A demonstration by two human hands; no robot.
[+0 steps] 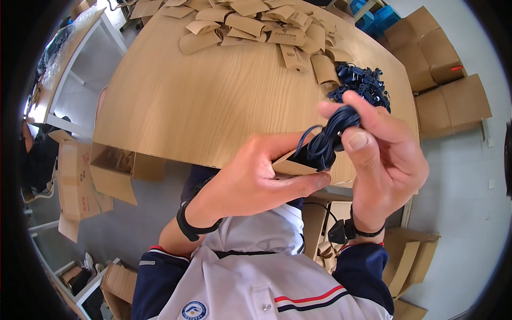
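My left hand is closed around a small brown cardboard pillow box, its open end facing right. Between the thumb and fingers of my right hand is a coiled bundle of dark blue earphones. The lower part of the bundle sits at the mouth of the box, and a loop of cord sticks out to the left. How deep it reaches inside is hidden. Just beyond my right hand lies a heap of similar dark blue earphones on the wooden table.
Flat brown pillow boxes cover the table's far side in a loose pile. Large cartons are stacked at the right, and an open carton stands beside the table's left edge. Another carton sits low at the right.
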